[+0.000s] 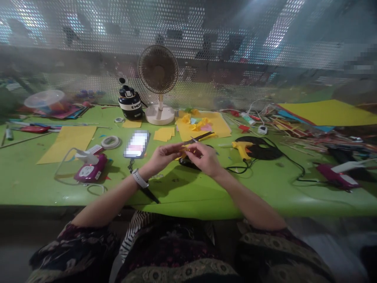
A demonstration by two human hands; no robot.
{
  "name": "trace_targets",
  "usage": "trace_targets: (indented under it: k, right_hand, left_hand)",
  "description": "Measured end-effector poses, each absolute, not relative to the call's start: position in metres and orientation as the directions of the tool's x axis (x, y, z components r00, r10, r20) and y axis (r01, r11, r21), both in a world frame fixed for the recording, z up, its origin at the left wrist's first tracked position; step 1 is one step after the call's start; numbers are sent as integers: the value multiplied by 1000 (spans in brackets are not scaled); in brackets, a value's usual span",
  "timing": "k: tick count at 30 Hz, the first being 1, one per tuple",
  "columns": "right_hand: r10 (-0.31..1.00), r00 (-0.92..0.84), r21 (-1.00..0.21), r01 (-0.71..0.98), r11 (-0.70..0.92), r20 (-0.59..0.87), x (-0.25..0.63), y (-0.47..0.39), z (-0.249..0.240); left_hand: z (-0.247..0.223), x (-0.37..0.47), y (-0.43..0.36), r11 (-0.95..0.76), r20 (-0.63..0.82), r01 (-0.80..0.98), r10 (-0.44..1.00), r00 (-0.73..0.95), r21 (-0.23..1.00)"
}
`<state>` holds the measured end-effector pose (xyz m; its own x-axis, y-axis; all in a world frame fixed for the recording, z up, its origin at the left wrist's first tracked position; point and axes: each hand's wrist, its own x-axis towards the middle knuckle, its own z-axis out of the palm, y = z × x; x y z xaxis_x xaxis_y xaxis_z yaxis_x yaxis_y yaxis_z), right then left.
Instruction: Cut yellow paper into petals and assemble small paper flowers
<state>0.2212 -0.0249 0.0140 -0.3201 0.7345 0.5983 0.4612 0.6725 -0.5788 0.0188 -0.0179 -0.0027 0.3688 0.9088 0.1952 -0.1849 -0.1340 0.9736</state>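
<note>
A green table spans the frame, with one fan at upper centre. Two hands meet mid-frame: the left hand and right hand both pinch one small yellow piece between their fingertips, about equally near it; its long axis is too blurred to tell. One dark strip slants from the fingertips toward upper right. Two purple power sockets sit at lower left and right. One yellow glue gun lies right of centre, nearer the right hand. At least three crumpled yellow pieces lie beyond the hands.
</note>
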Motion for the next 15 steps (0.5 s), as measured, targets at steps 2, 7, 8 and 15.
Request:
trace_targets:
  k: [2,7,8,15]
  right_hand:
    - [740,-339,-586,457,669,581,221,-23,12]
    - [652,-405,-457,482,748,640,223,-19,4]
    - [628,-423,-416,493,764,654,224,-18,3]
    - [532,-544,-281,479,832,649,228,-18,-2]
  left_hand:
    - [-5,19,-17,-138,215,-225,905,367,965]
    - [-2,18,-20,-55,174,-296,902,395,954]
    - [0,17,-20,-12,138,-302,905,402,953]
    - [17,7,-16,121,-86,-89,942,324,989]
